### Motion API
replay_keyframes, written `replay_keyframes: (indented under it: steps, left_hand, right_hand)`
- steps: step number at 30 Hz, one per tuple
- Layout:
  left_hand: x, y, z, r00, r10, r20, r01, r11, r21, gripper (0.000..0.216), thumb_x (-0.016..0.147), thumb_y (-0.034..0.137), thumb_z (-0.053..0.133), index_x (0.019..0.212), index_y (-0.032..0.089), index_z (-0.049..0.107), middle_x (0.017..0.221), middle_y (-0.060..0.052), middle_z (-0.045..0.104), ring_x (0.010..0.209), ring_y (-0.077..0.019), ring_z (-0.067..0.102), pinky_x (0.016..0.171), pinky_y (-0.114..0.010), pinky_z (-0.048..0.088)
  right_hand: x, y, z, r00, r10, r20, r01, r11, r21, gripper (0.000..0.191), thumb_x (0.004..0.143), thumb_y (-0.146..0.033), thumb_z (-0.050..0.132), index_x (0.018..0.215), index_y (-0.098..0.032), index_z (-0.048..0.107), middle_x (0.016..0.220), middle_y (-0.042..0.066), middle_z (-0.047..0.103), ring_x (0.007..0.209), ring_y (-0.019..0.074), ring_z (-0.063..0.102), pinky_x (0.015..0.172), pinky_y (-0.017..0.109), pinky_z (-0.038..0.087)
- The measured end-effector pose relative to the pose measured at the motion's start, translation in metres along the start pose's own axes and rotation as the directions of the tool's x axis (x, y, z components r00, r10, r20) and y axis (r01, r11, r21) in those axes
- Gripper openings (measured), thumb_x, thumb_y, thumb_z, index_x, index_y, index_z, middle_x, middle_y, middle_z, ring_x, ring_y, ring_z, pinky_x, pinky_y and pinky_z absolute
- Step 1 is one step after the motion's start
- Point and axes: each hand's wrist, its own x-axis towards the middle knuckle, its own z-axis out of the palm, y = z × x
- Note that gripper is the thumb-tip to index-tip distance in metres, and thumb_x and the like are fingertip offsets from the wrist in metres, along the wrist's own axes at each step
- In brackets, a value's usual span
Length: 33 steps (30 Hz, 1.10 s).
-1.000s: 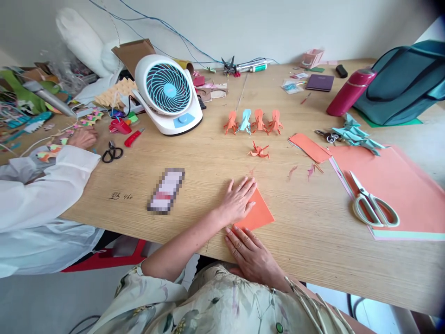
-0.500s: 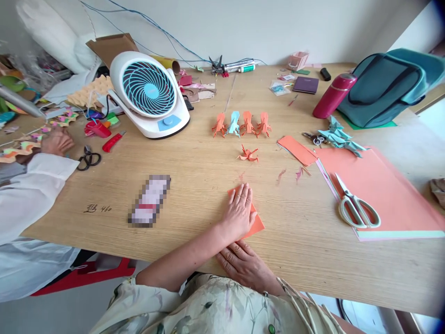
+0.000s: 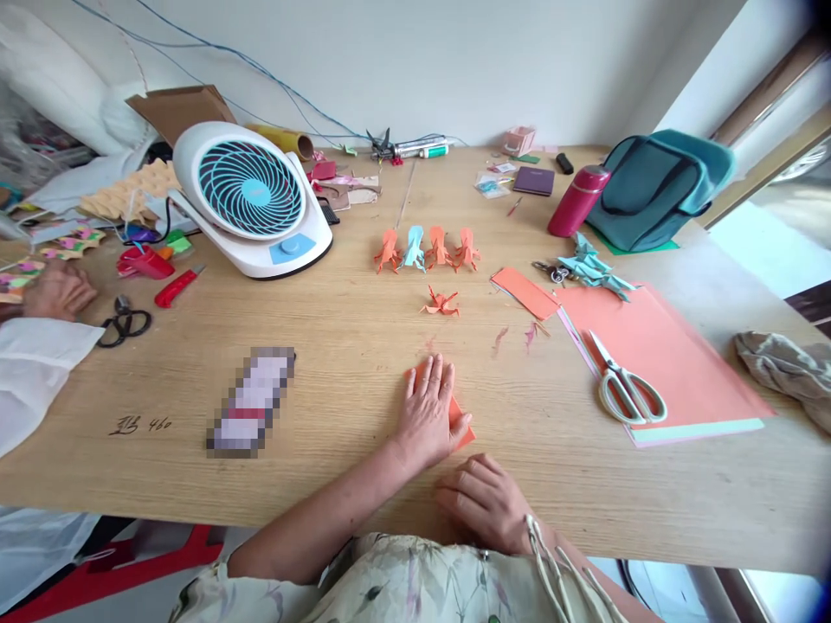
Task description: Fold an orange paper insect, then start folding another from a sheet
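Note:
My left hand (image 3: 425, 411) lies flat with its fingers stretched out on a folded piece of orange paper (image 3: 466, 434). Most of the paper is hidden under the palm; an edge shows to the right of the thumb. Close to the table's front edge, my right hand (image 3: 488, 502) rests with its fingers curled in, just below the paper and apart from it. Nothing shows in it, though its underside is out of sight. Beyond the paper sits a small orange origami figure (image 3: 441, 303), and behind that stands a row of several orange origami figures (image 3: 438, 248) with a light blue one (image 3: 414, 248) among them.
White-handled scissors (image 3: 627, 385) lie on large orange sheets (image 3: 688, 372) to the right, near orange strips (image 3: 527, 292). A phone (image 3: 252, 402) and a fan (image 3: 260, 208) are left. A co-worker's hand (image 3: 61, 290) is far left. A bottle (image 3: 580, 201) stands by a teal bag (image 3: 655, 190).
My right hand has drawn back from beside my left wrist, and its outstretched fingers have curled in. My left hand stays flat on the paper. The view has turned to the right.

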Motion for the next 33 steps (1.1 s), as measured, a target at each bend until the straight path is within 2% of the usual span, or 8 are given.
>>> replay_keyframes:
  steps: [3, 7, 11, 14, 19, 26, 31, 33]
  left_hand:
    - [0.0, 0.002, 0.004, 0.999, -0.02, -0.041, 0.02, 1.0, -0.005, 0.081, 0.094, 0.051, 0.048, 0.157, 0.007, 0.025, 0.165, -0.022, 0.019, 0.154, -0.0366, 0.018, 0.121, -0.06, 0.019]
    - [-0.003, 0.0, 0.001, 0.991, -0.029, -0.129, 0.027, 0.999, -0.019, 0.074, 0.096, 0.04, 0.047, 0.158, 0.008, 0.023, 0.165, -0.021, 0.023, 0.153, -0.0362, 0.021, 0.118, -0.06, 0.023]
    - [-0.017, -0.006, -0.007, 0.969, 0.08, -0.236, -0.082, 0.997, -0.002, 0.068, 0.098, 0.03, 0.042, 0.159, 0.009, 0.02, 0.164, -0.015, 0.029, 0.153, -0.0326, 0.022, 0.12, -0.057, 0.019]
    - [-0.029, -0.009, -0.005, 0.943, 0.174, -0.282, -0.171, 0.985, 0.037, 0.066, 0.098, 0.028, 0.041, 0.159, 0.012, 0.021, 0.164, -0.013, 0.031, 0.153, -0.0322, 0.021, 0.12, -0.055, 0.014]
    - [-0.033, -0.01, 0.009, 0.925, 0.211, -0.317, -0.205, 0.977, 0.053, 0.07, 0.098, 0.036, 0.044, 0.16, 0.012, 0.02, 0.161, -0.016, 0.035, 0.15, -0.038, 0.025, 0.118, -0.054, 0.011]
    - [-0.032, -0.011, 0.009, 0.923, 0.179, -0.342, -0.198, 0.98, -0.022, 0.075, 0.096, 0.027, 0.043, 0.161, 0.011, 0.009, 0.161, -0.015, 0.035, 0.149, -0.0368, 0.027, 0.117, -0.052, 0.012]
    - [-0.033, -0.012, 0.009, 0.909, 0.198, -0.366, -0.219, 0.976, -0.016, 0.075, 0.097, 0.026, 0.041, 0.161, 0.011, 0.007, 0.16, -0.016, 0.037, 0.15, -0.0367, 0.026, 0.116, -0.052, 0.014]
    - [-0.032, -0.013, 0.009, 0.905, 0.204, -0.374, -0.227, 0.974, -0.016, 0.074, 0.097, 0.026, 0.042, 0.161, 0.011, 0.008, 0.159, -0.017, 0.038, 0.15, -0.0367, 0.025, 0.116, -0.052, 0.014]
  right_hand:
    - [0.0, 0.011, -0.027, 0.959, 0.283, 0.003, -0.283, 0.959, -0.013, 0.022, 0.097, -0.013, 0.048, 0.111, -0.019, 0.064, 0.089, 0.007, 0.071, 0.077, 0.018, 0.062, 0.07, 0.032, 0.046]
    - [-0.002, 0.026, -0.033, 0.795, 0.605, 0.042, -0.605, 0.796, -0.022, 0.026, 0.098, -0.018, 0.046, 0.121, -0.021, 0.058, 0.101, 0.009, 0.067, 0.085, 0.0185, 0.066, 0.074, 0.031, 0.053]
    - [0.001, 0.034, -0.02, 0.637, 0.763, 0.108, -0.755, 0.646, -0.111, 0.025, 0.095, -0.023, 0.049, 0.118, -0.021, 0.057, 0.101, 0.008, 0.066, 0.088, 0.0212, 0.069, 0.079, 0.035, 0.055]
    - [0.006, 0.034, -0.016, 0.565, 0.812, 0.144, -0.794, 0.583, -0.173, 0.02, 0.094, -0.026, 0.051, 0.111, -0.022, 0.06, 0.101, 0.008, 0.066, 0.09, 0.0227, 0.07, 0.079, 0.035, 0.053]
    - [0.014, 0.029, -0.011, 0.509, 0.84, 0.189, -0.819, 0.54, -0.194, 0.015, 0.094, -0.026, 0.05, 0.103, -0.023, 0.061, 0.101, 0.008, 0.067, 0.087, 0.0211, 0.07, 0.074, 0.031, 0.05]
    - [0.019, 0.027, -0.003, 0.485, 0.855, 0.183, -0.849, 0.51, -0.134, 0.017, 0.093, -0.031, 0.051, 0.103, -0.021, 0.06, 0.092, 0.007, 0.069, 0.083, 0.0213, 0.069, 0.075, 0.031, 0.049]
    - [0.021, 0.028, -0.007, 0.476, 0.85, 0.225, -0.845, 0.513, -0.151, 0.014, 0.091, -0.032, 0.052, 0.084, -0.022, 0.058, 0.084, 0.005, 0.065, 0.077, 0.0213, 0.067, 0.069, 0.03, 0.047]
    - [0.021, 0.027, -0.006, 0.465, 0.855, 0.23, -0.866, 0.493, -0.081, 0.012, 0.089, -0.032, 0.052, 0.084, -0.022, 0.056, 0.088, 0.006, 0.065, 0.075, 0.0199, 0.068, 0.069, 0.03, 0.048]
